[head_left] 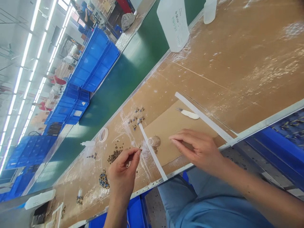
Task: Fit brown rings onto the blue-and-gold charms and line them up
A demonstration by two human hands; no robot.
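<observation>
My left hand (123,172) pinches a small dark part (140,149) between thumb and forefinger, above the bench; its kind is too small to tell. Just behind that hand lies a heap of small brown round pieces (115,156). My right hand (198,147) hovers over a cardboard sheet (163,126), thumb and fingertips drawn close together; whatever they hold, if anything, does not show. Between the hands stands a small clear cup (154,142) on the cardboard. A white-handled knife or brush (190,114) lies beyond my right hand. Several small brass-and-blue parts (135,119) sit farther back.
White tape strips (152,150) border the cardboard. A tape roll (103,135), a small white bottle (88,143) and a pile of blue-and-brass parts (104,180) lie leftward. A large white jug (174,27) stands near the green conveyor belt (133,68). Blue crates (92,63) stand beyond.
</observation>
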